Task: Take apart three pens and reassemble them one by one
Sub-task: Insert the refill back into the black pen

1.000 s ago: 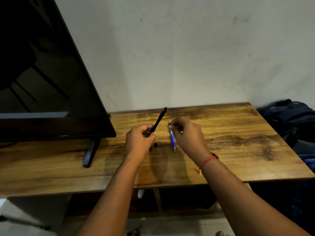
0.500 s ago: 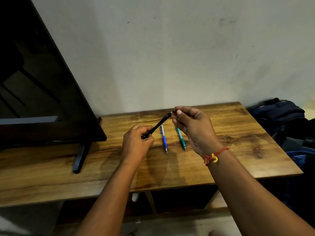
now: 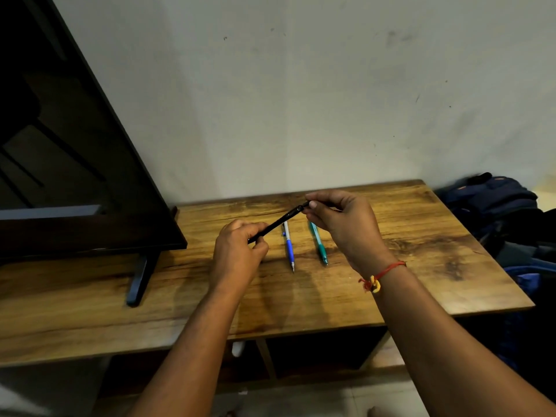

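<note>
A black pen [image 3: 278, 221] is held slanted above the wooden table [image 3: 421, 266]. My left hand [image 3: 239, 251] grips its lower end. My right hand [image 3: 343, 224] pinches its upper end between thumb and fingers. Below the black pen, a blue and silver pen [image 3: 288, 246] lies on the table with its tip toward me. A teal pen [image 3: 318, 243] lies beside it to the right, its top end hidden behind my right hand.
A large black screen [image 3: 75, 176] on a stand [image 3: 138, 281] fills the left of the table. A dark blue backpack [image 3: 493, 203] and other bags sit off the table's right edge. A pale wall stands behind.
My right hand let go of the blue pen, which now lies on the table, and rose to pinch the black pen's upper end. The teal pen came into view.
</note>
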